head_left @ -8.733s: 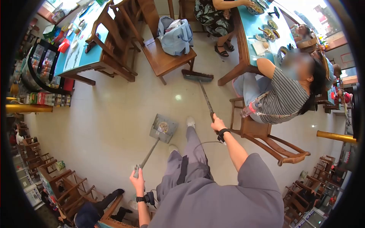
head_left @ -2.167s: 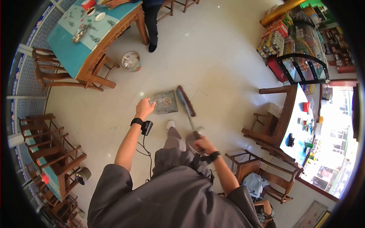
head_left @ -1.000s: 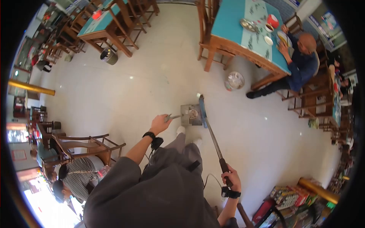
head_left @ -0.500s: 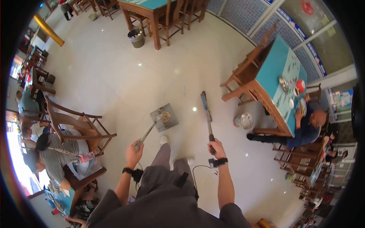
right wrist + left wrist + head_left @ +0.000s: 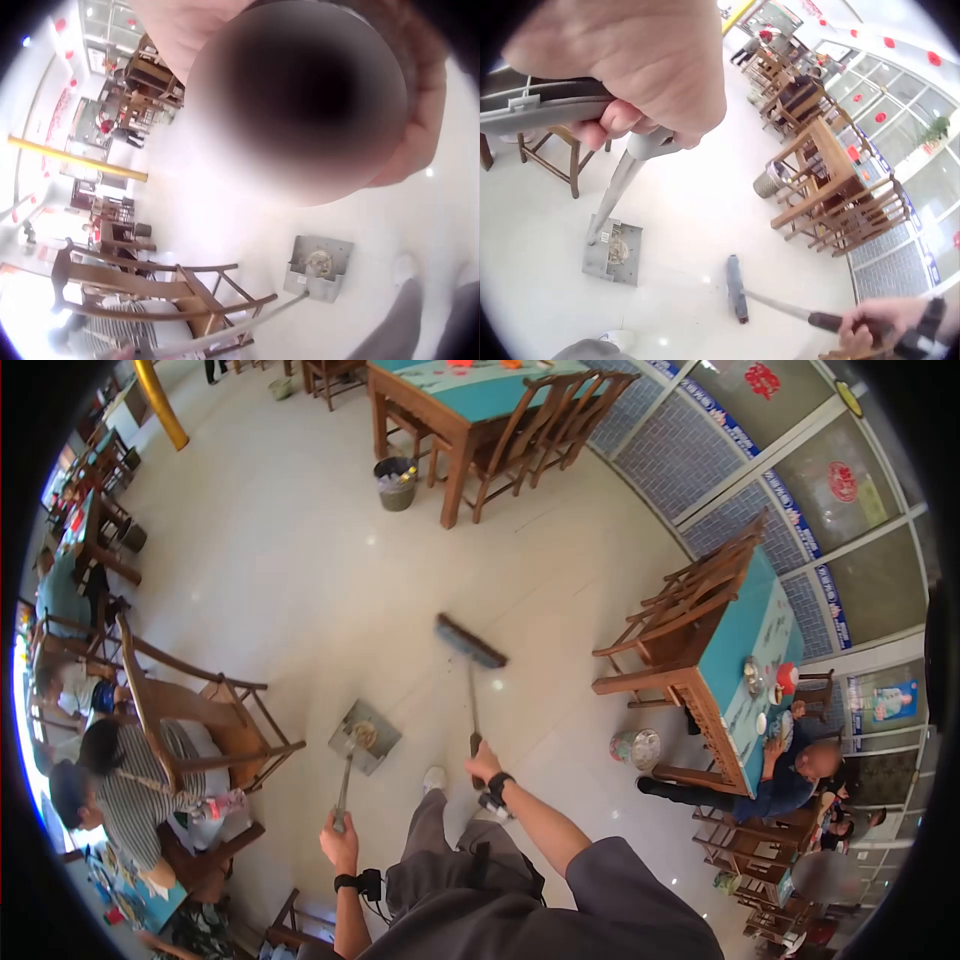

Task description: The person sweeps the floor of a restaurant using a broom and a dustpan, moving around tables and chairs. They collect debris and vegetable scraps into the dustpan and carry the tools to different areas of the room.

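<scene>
Since half second before: broom [image 5: 471,643] head swung crosswise, farther ahead of dustpan [image 5: 366,734]. Right hand [image 5: 484,762] gripped broom handle; left hand [image 5: 339,849] clasped dustpan handle. Sweeping likely resuming.

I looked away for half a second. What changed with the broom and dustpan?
The broom head turned from end-on to crosswise and now reaches farther ahead of the dustpan, which sits nearer the person's feet. The view swung toward the window-side tables. Unchanged: the right hand grips the broom handle, the left hand the dustpan handle, litter in the pan.
</scene>
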Motion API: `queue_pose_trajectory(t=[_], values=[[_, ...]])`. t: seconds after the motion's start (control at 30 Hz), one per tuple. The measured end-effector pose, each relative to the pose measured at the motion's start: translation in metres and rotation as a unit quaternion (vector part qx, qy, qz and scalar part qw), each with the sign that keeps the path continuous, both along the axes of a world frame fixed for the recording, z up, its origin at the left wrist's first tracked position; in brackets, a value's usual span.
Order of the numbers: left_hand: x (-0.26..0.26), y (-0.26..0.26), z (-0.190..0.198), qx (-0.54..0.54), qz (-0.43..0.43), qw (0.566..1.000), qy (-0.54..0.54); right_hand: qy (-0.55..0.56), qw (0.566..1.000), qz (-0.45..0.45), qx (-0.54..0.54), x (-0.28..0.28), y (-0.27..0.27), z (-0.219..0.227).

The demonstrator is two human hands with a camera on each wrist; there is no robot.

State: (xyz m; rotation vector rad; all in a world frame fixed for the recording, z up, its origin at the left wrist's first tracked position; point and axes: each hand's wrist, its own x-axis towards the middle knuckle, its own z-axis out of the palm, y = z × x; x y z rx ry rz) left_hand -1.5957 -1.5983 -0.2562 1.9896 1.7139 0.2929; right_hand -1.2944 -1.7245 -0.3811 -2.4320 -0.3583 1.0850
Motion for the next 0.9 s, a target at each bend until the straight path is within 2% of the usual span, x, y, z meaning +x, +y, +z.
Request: queue_pose_trajectory(t=[0.03,0.07,0.13,0.17,0.23,0.3,0.33,0.37,0.4,0.43,0.5,0.57,0.6,0.67,0.7,0.77,0.8,0.87,0.9], values=[[-0.001,0.006,0.002,-0.010,0.053,0.999,0.003,0.047,0.999,0.007,-0.018,0.001,-0.006,0.013],[-0.009,0.013,0.003,-0.021,0.107,0.994,0.010,0.039,0.999,0.006,-0.020,0.002,-0.008,0.026],[-0.024,0.018,-0.018,-0.019,0.134,0.991,0.000,0.226,0.973,-0.006,0.043,0.011,-0.019,0.078],[-0.033,0.022,-0.030,-0.012,0.159,0.987,-0.003,0.276,0.956,-0.033,0.090,0.024,-0.021,0.096],[-0.050,0.027,-0.053,0.010,0.173,0.985,-0.015,0.242,0.970,0.006,0.027,0.061,-0.017,0.120],[-0.065,0.031,-0.063,0.034,0.190,0.981,-0.018,0.197,0.980,-0.020,0.017,0.088,-0.003,0.168],[-0.072,0.033,-0.067,-0.016,0.209,0.977,-0.034,0.213,0.976,0.011,0.052,0.108,-0.004,0.163],[-0.070,0.034,-0.070,-0.063,0.238,0.968,-0.046,0.258,0.966,0.029,0.020,0.138,0.031,0.208],[-0.070,0.032,-0.061,-0.064,0.245,0.967,-0.036,0.241,0.969,0.056,0.013,0.160,0.039,0.199],[-0.063,0.033,-0.042,-0.078,0.241,0.966,-0.044,0.236,0.971,0.041,0.029,0.173,0.058,0.212],[-0.053,0.039,-0.041,-0.080,0.233,0.968,-0.051,0.171,0.980,0.099,0.029,0.202,0.094,0.203],[-0.067,0.026,-0.072,0.087,0.178,0.980,0.018,0.083,0.984,0.144,0.057,0.228,0.130,0.172],[-0.070,0.033,-0.081,0.092,0.172,0.980,0.025,0.060,0.980,0.178,0.069,0.237,0.154,0.162],[-0.082,0.025,-0.086,-0.069,0.305,0.949,-0.044,0.008,0.971,0.236,0.043,0.256,0.192,0.105],[-0.080,0.026,-0.076,-0.067,0.310,0.948,-0.038,0.014,0.969,0.241,0.044,0.259,0.204,0.076],[-0.051,0.043,-0.033,-0.184,0.352,0.916,-0.055,-0.025,0.984,0.176,-0.023,0.260,0.225,0.032],[-0.041,0.047,-0.030,-0.181,0.353,0.916,-0.051,-0.020,0.984,0.176,-0.021,0.255,0.229,0.025],[-0.035,0.048,-0.020,-0.232,0.330,0.913,-0.060,0.026,0.992,0.106,-0.063,0.237,0.227,0.019],[-0.049,0.040,-0.031,-0.237,0.333,0.911,-0.057,-0.008,0.988,0.142,-0.053,0.224,0.208,-0.015]])
